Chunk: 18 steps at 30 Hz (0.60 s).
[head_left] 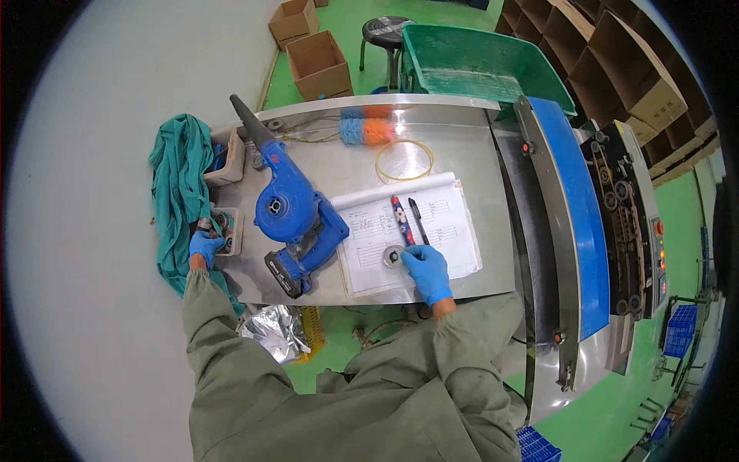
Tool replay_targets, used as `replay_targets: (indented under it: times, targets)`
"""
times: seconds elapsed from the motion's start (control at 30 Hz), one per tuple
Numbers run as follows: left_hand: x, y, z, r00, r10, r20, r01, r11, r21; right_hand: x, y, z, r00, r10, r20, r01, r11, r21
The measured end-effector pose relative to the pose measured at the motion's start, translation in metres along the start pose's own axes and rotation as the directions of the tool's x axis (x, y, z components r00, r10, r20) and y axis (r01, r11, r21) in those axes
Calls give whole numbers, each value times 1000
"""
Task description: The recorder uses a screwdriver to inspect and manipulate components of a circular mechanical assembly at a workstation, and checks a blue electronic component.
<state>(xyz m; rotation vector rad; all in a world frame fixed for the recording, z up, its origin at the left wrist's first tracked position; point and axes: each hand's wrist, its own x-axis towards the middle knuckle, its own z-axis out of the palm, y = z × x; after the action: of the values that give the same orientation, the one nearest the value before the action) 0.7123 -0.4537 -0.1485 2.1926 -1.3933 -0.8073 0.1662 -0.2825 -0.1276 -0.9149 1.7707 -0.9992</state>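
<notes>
My gloved left hand [204, 248] grips a small metal part [204, 225] at a beige container [235, 245] of round metal pieces, beside bunched teal cloth [173, 185]. My gloved right hand [425, 269] pinches the edge of a round metal disc [392, 256] over printed sheets [368, 254]. A patterned stick-shaped item [402, 219] and a black pen [418, 219] lie on the papers above that hand. A blue cordless blower [286, 202] lies between my hands, nozzle pointing away from me.
The steel table [462, 146] also holds a yellow ring [404, 177], fluffy blue-and-orange dusters [369, 131] and another container [227, 169]. At right stands a belt machine [570, 215]. Behind are a green tub [477, 69], stool [385, 31] and cardboard boxes [319, 69]. Foil [273, 335] shows below the table edge.
</notes>
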Motion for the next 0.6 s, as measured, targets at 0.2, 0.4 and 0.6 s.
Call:
replay_targets:
  times: [0.2, 0.4, 0.6]
  targets:
    - [-30, 4, -9, 974, 187, -127, -143, 944, 296, -38, -5, -29, 936, -304, -176, 268, 942, -203]
    - [-48, -43, -37, 801, 205, -562, -342, 928, -149, -84, -6, -48, 988, -140, -63, 126, 974, -186]
    - [-99, 18, -64, 836, -108, -538, -428, 487, -762, -97, 1, -28, 987, -163, -12, 161, 984, -76]
